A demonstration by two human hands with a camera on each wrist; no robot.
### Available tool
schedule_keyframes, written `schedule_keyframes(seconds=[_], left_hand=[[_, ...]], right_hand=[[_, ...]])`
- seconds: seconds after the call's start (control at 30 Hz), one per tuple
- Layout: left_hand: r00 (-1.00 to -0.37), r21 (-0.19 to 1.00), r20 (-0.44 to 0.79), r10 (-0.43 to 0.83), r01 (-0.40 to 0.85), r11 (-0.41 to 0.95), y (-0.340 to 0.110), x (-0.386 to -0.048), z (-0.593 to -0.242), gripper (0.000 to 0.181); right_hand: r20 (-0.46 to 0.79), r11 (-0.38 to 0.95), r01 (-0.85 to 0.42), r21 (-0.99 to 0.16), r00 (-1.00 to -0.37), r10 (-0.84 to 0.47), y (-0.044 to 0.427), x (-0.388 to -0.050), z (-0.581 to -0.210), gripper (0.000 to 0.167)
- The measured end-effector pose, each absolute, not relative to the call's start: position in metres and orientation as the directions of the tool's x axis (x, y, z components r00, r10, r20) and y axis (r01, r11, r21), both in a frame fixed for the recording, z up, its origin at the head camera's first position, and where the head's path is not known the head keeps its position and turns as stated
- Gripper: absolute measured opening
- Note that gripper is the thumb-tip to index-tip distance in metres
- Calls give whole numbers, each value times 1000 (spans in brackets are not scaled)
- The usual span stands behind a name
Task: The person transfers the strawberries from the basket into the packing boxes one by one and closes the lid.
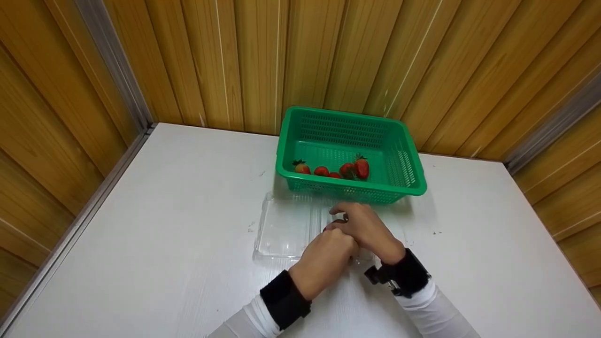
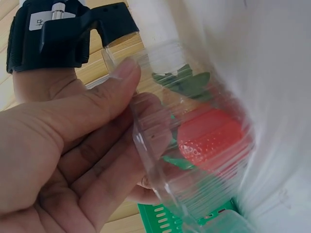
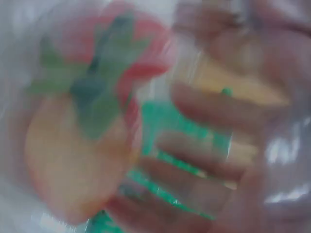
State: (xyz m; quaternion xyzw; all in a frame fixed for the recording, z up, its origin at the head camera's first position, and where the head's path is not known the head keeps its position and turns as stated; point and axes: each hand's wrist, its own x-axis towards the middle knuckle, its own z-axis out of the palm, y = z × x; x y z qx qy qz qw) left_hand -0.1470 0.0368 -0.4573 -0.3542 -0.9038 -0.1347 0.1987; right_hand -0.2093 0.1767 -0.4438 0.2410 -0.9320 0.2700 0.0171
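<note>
A clear plastic clamshell box (image 1: 284, 225) lies spread on the white table. My left hand (image 1: 326, 256) is at its near right part; in the left wrist view its thumb and fingers pinch the plastic rim. My right hand (image 1: 368, 230) reaches over the same part from the right, its fingers bent. A strawberry (image 2: 211, 138) shows through the plastic in the left wrist view, beside the fingers. Blurred in the right wrist view are a pale-sided strawberry (image 3: 73, 165) and a redder one (image 3: 150, 43); whether my right fingers grip either is unclear.
A green plastic basket (image 1: 350, 183) stands behind the box, close to the wood-panelled wall. Several strawberries (image 1: 361, 167) lie along its near side. The white table (image 1: 155, 220) extends to both sides, with metal framing (image 1: 112, 155) at the left.
</note>
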Motion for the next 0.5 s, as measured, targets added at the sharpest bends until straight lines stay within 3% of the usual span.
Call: schedule_keyframes(seconds=[0.5], left_hand=[[-666, 107, 462, 585, 697, 709, 38, -148, -458, 31]], right_hand=[[109, 742, -379, -553, -916, -387, 178, -201, -427, 32]])
